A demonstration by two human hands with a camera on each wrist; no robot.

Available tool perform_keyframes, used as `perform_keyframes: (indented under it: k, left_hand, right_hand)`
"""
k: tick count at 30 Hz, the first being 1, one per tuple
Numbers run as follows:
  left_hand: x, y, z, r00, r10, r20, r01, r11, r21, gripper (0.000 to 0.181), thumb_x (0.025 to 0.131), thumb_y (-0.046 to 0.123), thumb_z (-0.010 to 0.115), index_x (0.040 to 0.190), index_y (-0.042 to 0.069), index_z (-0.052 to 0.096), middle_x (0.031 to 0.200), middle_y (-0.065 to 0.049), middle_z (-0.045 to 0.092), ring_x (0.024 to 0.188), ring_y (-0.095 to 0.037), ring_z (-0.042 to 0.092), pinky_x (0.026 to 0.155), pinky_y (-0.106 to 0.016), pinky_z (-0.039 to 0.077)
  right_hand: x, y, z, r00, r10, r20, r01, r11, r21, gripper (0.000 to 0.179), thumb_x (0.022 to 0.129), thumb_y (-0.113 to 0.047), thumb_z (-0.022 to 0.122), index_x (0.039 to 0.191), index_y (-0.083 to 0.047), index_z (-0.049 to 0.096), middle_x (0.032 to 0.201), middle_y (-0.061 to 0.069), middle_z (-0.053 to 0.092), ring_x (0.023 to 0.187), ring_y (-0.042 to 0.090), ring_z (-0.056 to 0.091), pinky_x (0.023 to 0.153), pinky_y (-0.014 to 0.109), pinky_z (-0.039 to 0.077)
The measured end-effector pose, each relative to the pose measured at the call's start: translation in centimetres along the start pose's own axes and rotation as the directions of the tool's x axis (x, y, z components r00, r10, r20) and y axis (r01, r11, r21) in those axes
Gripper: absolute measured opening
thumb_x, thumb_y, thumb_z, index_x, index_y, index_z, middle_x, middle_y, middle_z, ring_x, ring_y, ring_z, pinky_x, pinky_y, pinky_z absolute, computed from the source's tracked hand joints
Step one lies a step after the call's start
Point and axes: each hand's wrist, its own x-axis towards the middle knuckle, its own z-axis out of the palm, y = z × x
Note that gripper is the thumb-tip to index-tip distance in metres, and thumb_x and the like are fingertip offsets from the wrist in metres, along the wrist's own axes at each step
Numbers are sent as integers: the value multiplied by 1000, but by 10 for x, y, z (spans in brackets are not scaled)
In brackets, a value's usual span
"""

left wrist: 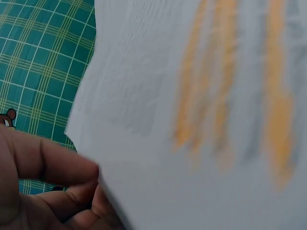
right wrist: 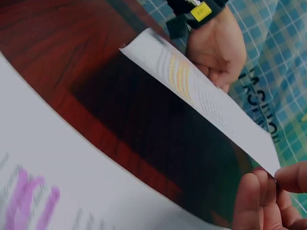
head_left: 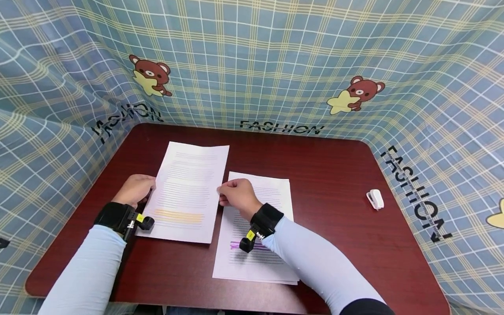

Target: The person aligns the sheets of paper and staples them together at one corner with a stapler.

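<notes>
A printed sheet of paper (head_left: 185, 188) with orange highlighted lines is held up off the table between both hands. My left hand (head_left: 135, 190) pinches its left edge; the left wrist view shows thumb and fingers on the paper's edge (left wrist: 144, 187). On the opposite edge, my right hand (head_left: 238, 195) pinches the same sheet, as the right wrist view also shows, with a dark gap between the sheet (right wrist: 201, 105) and the tabletop. Below the right hand lies a stack of printed paper (head_left: 260, 267) with purple highlighting, partly covered by the right forearm.
A small white stapler (head_left: 375, 199) sits on the right side of the dark red wooden table (head_left: 323, 170). Blue plaid cloth (head_left: 252, 65) with bears and lettering hangs around the table's back and sides.
</notes>
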Motion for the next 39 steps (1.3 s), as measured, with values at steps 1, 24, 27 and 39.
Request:
perform_keyframes:
  k: [1,24,27,39]
  left_hand:
    - [0,2,0,1000,-8,4,7,1000,16,51,97,14,48,142,-9,53,111,-22,62,78,-24,55,65,-31,47]
    - [-22,50,72,964,196,181,-194,981,-30,32,93,24,77,106,-5,76,89,-13,75,74,-22,71,73,-35,62]
    - [-26,55,86,958,214,189,-210,977,-39,24,91,20,78,99,-3,77,83,-11,73,70,-21,69,74,-39,62]
    - [-41,67,120,934,291,209,-318,942,109,16,88,28,79,80,15,79,72,-1,73,66,-17,67,61,-32,52]
  right_hand:
    - [0,-1,-4,1000,1,-5,-1,1000,-14,12,92,-10,75,98,0,72,82,9,71,65,15,70,68,33,63]
    - [-34,3,-127,992,-14,-123,-11,979,-202,20,92,-18,76,102,-1,76,93,13,74,70,19,72,73,39,63]
    - [-42,6,-139,991,-6,-131,-26,970,-240,19,92,-17,75,102,-1,76,92,13,75,69,19,71,69,35,63]
    - [-75,22,-169,992,-23,-128,-21,944,-330,18,91,-14,74,99,2,75,87,13,74,68,20,71,67,37,62]
